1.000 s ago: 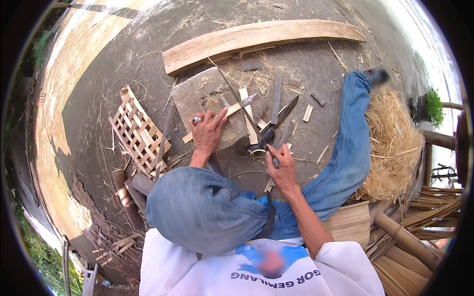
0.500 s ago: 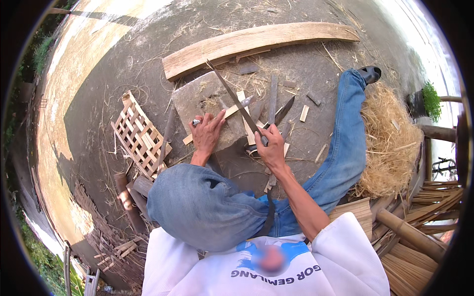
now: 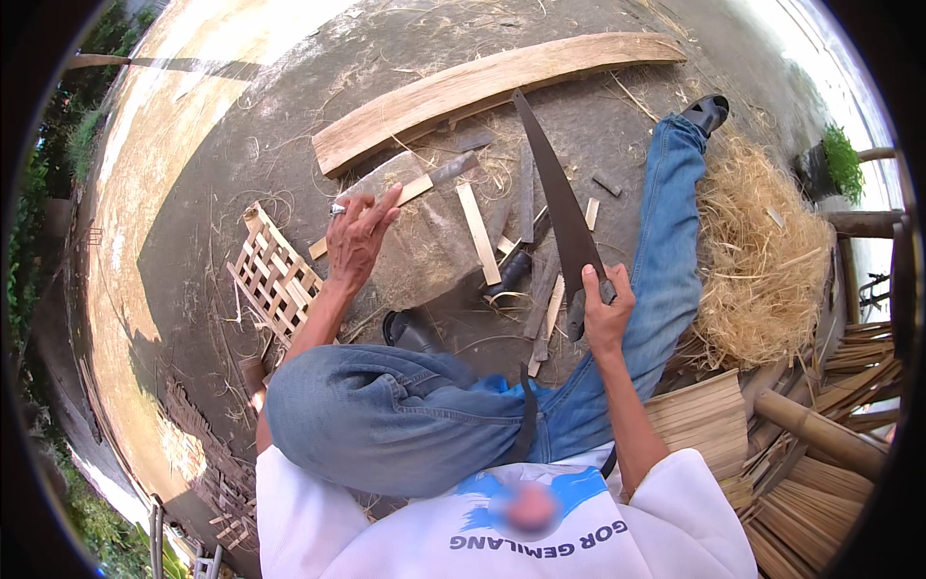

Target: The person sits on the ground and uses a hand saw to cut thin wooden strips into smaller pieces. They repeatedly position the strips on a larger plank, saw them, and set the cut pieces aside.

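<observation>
My right hand (image 3: 606, 307) is closed round the handle of a hand saw (image 3: 559, 188), its broad dark blade pointing away and slightly left. Over the stone block (image 3: 424, 246) hovers my left hand (image 3: 357, 234), fingers stretched and a ring on one of them. Beneath that hand a narrow wooden strip (image 3: 417, 188) lies slantwise across the block, its far end grey. A shorter pale strip (image 3: 476, 232) rests at the block's right side. Close by, between block and saw, lies a dark-handled tool (image 3: 509, 274), perhaps a knife, partly hidden by wood pieces.
A long thick plank (image 3: 482, 85) lies beyond the block. To the left is a woven slatted panel (image 3: 275, 275). A heap of fibrous shavings (image 3: 757, 270) sits right of my outstretched leg, with bamboo poles (image 3: 815, 425) nearer me. Wood offcuts litter the ground.
The saw has swung away from the strip to the right, its blade now showing broadside. My left hand has lifted off the strip and moved left.
</observation>
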`<state>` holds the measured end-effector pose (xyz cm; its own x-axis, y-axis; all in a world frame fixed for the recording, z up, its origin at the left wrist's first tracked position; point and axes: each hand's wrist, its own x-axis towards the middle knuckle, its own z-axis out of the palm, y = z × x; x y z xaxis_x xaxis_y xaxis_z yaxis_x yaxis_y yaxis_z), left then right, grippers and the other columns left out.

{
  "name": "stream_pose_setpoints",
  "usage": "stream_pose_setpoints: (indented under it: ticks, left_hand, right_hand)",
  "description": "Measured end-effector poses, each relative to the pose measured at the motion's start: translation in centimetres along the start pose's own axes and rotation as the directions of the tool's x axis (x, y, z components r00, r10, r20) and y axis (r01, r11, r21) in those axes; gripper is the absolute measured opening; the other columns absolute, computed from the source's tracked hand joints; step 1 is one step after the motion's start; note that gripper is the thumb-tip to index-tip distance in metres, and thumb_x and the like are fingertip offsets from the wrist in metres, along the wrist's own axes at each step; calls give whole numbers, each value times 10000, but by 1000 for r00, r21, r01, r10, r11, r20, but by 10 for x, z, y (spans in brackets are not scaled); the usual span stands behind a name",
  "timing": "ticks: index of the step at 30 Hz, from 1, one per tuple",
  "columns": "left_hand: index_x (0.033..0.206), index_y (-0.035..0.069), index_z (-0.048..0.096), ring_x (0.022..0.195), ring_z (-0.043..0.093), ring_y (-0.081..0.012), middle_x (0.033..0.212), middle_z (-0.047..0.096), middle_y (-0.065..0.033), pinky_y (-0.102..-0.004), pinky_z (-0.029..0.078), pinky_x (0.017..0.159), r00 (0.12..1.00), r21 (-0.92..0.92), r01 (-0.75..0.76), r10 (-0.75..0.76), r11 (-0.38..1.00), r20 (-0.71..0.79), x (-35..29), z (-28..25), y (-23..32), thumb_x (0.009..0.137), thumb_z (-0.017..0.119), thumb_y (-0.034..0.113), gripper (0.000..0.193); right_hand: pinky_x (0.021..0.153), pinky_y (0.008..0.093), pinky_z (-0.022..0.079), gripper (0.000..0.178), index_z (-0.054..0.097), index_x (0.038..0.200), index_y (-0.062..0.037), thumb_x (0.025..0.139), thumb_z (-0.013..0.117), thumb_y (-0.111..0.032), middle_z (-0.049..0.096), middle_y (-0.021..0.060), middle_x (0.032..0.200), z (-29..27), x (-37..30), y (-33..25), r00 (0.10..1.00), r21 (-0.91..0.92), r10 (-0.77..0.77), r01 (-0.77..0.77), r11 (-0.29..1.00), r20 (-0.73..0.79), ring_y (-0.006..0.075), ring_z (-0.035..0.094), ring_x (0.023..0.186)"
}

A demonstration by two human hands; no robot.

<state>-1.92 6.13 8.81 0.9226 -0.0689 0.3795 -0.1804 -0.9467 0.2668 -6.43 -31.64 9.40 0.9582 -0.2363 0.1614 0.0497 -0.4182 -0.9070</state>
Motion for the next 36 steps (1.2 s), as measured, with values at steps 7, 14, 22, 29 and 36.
stream_pose_setpoints:
  ticks: [7,14,22,29,36]
  left_hand:
    - [1334,320,688,833,534,-171,915,549,8,-362,485,746,976,153,-213,203,965,75,99,-78,-4,994,622,370,350]
    - [1348,340,655,934,605,-242,978,568,-23,-404,486,778,983,163,12,-42,987,181,1,48,15,1007,588,398,352]
    - [1362,353,642,1020,566,-249,1012,571,-22,-430,450,857,961,112,103,-128,988,244,-39,90,15,985,621,378,378]
    - [1219,292,756,1091,546,-240,1023,609,-2,-471,292,985,985,104,175,-174,979,-14,-47,101,28,981,637,427,299]
    - [922,158,783,1039,597,-253,975,687,3,-489,261,1003,894,-71,433,-438,899,-93,-27,126,34,958,672,436,301]
  right_hand:
    - [767,298,421,255,683,948,74,966,701,-180,540,61,822,20,6,-16,983,154,149,-132,979,-110,159,520,797]
    - [749,308,430,248,716,1049,60,962,696,-171,516,53,831,36,4,-21,993,149,82,-70,986,-81,154,513,777]
    - [670,349,447,222,743,1104,12,908,717,-88,509,92,788,40,-26,1,990,-5,-33,34,999,134,204,531,714]
    - [690,362,457,253,732,1130,5,895,741,-91,532,95,824,51,-37,5,967,-52,-43,58,997,249,211,549,739]
    - [836,331,489,340,666,1148,-11,864,799,-143,640,79,987,45,-31,-13,942,-1,-46,49,999,334,209,625,912]
